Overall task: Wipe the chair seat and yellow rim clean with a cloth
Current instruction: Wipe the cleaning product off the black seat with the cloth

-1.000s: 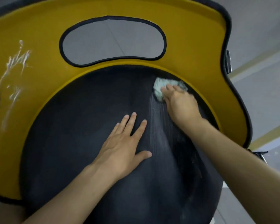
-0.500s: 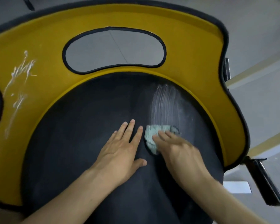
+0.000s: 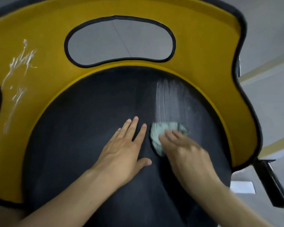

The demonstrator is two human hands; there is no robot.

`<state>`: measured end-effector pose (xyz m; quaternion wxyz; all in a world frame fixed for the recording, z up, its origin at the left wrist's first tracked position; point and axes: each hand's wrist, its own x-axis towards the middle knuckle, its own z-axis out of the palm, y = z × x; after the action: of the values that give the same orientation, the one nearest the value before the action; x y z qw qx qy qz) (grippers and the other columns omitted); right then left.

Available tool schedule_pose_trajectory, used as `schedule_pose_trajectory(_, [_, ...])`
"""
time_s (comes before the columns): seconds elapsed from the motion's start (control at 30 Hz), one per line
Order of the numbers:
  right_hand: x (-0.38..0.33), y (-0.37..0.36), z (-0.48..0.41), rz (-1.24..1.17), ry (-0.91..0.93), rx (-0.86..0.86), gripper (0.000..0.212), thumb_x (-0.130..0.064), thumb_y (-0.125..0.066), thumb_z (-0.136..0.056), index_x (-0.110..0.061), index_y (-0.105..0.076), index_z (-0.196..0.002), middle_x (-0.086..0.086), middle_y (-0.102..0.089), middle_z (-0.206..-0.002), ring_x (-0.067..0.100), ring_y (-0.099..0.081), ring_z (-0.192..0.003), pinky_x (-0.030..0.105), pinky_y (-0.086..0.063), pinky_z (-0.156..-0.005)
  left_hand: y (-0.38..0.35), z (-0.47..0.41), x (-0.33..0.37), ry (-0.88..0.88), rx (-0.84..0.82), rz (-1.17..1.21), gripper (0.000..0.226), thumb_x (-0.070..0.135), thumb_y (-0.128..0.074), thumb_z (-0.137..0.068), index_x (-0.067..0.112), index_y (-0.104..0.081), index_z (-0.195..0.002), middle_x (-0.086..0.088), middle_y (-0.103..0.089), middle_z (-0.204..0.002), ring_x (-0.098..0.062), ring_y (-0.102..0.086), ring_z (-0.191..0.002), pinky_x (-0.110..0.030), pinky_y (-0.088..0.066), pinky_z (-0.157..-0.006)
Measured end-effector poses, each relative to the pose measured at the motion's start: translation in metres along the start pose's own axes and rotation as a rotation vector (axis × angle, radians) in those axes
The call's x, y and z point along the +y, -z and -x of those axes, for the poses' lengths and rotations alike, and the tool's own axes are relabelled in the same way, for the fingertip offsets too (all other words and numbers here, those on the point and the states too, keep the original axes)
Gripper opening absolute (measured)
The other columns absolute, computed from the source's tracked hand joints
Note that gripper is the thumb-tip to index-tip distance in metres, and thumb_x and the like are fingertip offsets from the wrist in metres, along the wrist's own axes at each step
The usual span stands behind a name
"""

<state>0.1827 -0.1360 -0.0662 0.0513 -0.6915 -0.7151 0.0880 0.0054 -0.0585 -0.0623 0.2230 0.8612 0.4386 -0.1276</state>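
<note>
Limp, light cloth [image 3: 156,138], likely best pressed flat
Right hand [image 3: 185,151] pinned it to the seat [image 3: 72,145] with straight fingers; left hand [image 3: 121,153] lay spread.

Your rounded chair seat [image 3: 82,145] is matt black all over, except for a band of thin whitish parallel streaks [image 3: 170,99] on its right part. The broad moulded rim [image 3: 203,54] around it is mustard yellow, edged with narrow black piping [image 3: 173,45] that also outlines the oval cut-out. On the rim's left side you see scratchy white smears [image 3: 21,63]. Your crumpled cloth [image 3: 157,135] is pale green with whitish patches. The floor [image 3: 269,104] is plain grey, crossed by pale yellowish stripes [image 3: 262,68].
</note>
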Motion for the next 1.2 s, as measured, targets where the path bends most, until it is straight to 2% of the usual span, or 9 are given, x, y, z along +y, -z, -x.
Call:
schedule_pose_trajectory(0.1, [-0.001,-0.004,0.029,0.002,0.049,0.037,0.040,-0.014,-0.049,-0.086,-0.019,-0.066,-0.122,-0.002,-0.065,-0.127,0.020,-0.062,-0.119,0.029,-0.052,-0.094,-0.001,-0.001,0.001,-0.005,0.004,0.000,0.099,0.064,-0.046,-0.096,0.029,0.024,-0.155,0.002,0.041,-0.157,-0.013,0.034,-0.146,-0.031,0.011,-0.122])
schedule_pose_trajectory(0.17, [0.006,-0.001,-0.001,0.058,0.049,-0.031,0.028,-0.011,-0.052,-0.090,-0.027,-0.060,-0.112,-0.010,-0.060,-0.113,0.015,-0.061,-0.105,0.026,-0.052,-0.078,0.000,-0.002,0.001,0.000,0.003,0.001,0.099,0.064,-0.047,-0.095,0.029,0.023,-0.155,0.002,0.040,-0.158,-0.013,0.034,-0.146,-0.030,0.012,-0.122])
schedule_pose_trajectory(0.23, [0.015,-0.003,-0.047,0.103,-0.016,-0.027,0.016,-0.015,-0.054,-0.093,-0.029,-0.047,-0.095,-0.011,-0.046,-0.095,0.014,-0.055,-0.086,0.027,-0.037,-0.054,0.000,-0.003,0.002,0.006,-0.021,0.001,0.099,0.063,-0.048,-0.096,0.028,0.022,-0.156,0.001,0.039,-0.158,-0.013,0.033,-0.146,-0.030,0.011,-0.123])
schedule_pose_trajectory(0.37, [0.024,-0.005,-0.122,0.109,-0.157,0.032,0.009,-0.013,-0.052,-0.096,-0.021,-0.051,-0.099,-0.001,-0.052,-0.099,0.026,-0.059,-0.092,0.033,-0.032,-0.059,0.001,-0.005,0.003,0.016,-0.058,0.000,0.100,0.062,-0.050,-0.095,0.029,0.021,-0.156,0.002,0.039,-0.158,-0.013,0.032,-0.147,-0.032,0.008,-0.124])
schedule_pose_trajectory(0.5, [0.006,-0.002,-0.074,0.065,-0.160,0.072,0.010,-0.013,-0.053,-0.093,-0.022,-0.053,-0.097,-0.003,-0.053,-0.098,0.019,-0.057,-0.088,0.031,-0.031,-0.057,0.001,-0.005,0.003,0.022,-0.057,0.008,0.100,0.062,-0.051,-0.095,0.030,0.019,-0.157,0.003,0.037,-0.160,-0.012,0.031,-0.147,-0.029,0.010,-0.121])
schedule_pose_trajectory(0.67, [-0.012,-0.011,0.051,-0.072,-0.066,0.073,0.036,-0.013,-0.044,-0.089,-0.017,-0.064,-0.119,-0.001,-0.063,-0.126,0.021,-0.059,-0.119,0.031,-0.050,-0.095,0.000,-0.004,0.002,0.009,-0.041,0.012,0.101,0.064,-0.051,-0.093,0.030,0.019,-0.157,0.003,0.036,-0.160,-0.012,0.030,-0.148,-0.030,0.009,-0.122])
schedule_pose_trajectory(0.83, [0.010,-0.005,-0.016,0.007,-0.103,0.007,0.015,-0.015,-0.048,-0.094,-0.029,-0.049,-0.099,-0.009,-0.048,-0.103,0.016,-0.056,-0.091,0.027,-0.035,-0.060,-0.001,-0.004,0.001,0.018,-0.042,0.033,0.100,0.063,-0.051,-0.094,0.031,0.019,-0.157,0.004,0.037,-0.160,-0.012,0.031,-0.147,-0.031,0.009,-0.123])
schedule_pose_trajectory(1.03, [0.039,-0.007,-0.145,0.104,-0.238,0.063,0.016,-0.010,-0.050,-0.096,-0.017,-0.057,-0.109,0.006,-0.058,-0.112,0.030,-0.059,-0.102,0.035,-0.034,-0.066,0.007,-0.015,0.008,0.039,-0.129,0.002,0.105,0.061,-0.058,-0.092,0.030,0.019,-0.157,0.001,0.036,-0.160,-0.016,0.029,-0.149,-0.035,0.004,-0.125])
schedule_pose_trajectory(1.2, [0.020,-0.003,-0.077,0.080,-0.184,0.092,0.011,-0.010,-0.051,-0.094,-0.022,-0.050,-0.095,-0.002,-0.052,-0.096,0.022,-0.057,-0.085,0.032,-0.030,-0.057,0.012,-0.014,0.008,0.051,-0.147,0.021,0.107,0.062,-0.060,-0.090,0.033,0.019,-0.157,0.006,0.038,-0.159,-0.012,0.029,-0.148,-0.031,0.002,-0.122])
